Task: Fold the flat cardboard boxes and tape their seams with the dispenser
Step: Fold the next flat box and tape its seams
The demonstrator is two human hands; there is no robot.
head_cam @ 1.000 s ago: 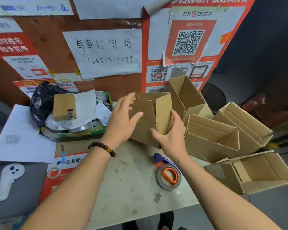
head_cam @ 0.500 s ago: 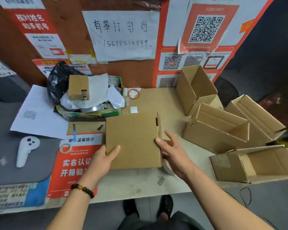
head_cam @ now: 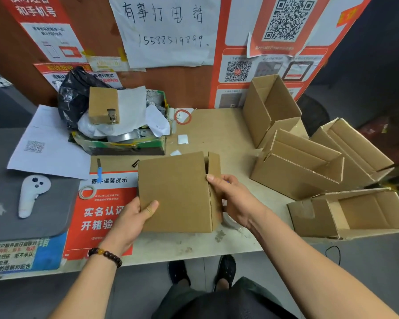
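Observation:
A small brown cardboard box (head_cam: 175, 192) stands on the table (head_cam: 217, 139) in front of me, its plain folded face turned up. My left hand (head_cam: 134, 217) grips its near left corner, thumb on top. My right hand (head_cam: 233, 199) presses against its right side, fingers spread along the edge. The tape dispenser is almost hidden behind the box and my right hand; only a pale sliver (head_cam: 230, 223) shows under the wrist.
Several folded open boxes (head_cam: 295, 171) lie piled at the right, one (head_cam: 346, 215) overhanging the table edge. A cluttered green tray (head_cam: 120, 143) with a black bag sits at the back left. A white controller (head_cam: 31, 194), a tape ring (head_cam: 87, 192) and papers lie left.
The box came down from in front of the wall onto the table, closed face up. My left hand has shifted to its near left corner, my right hand up along its right edge.

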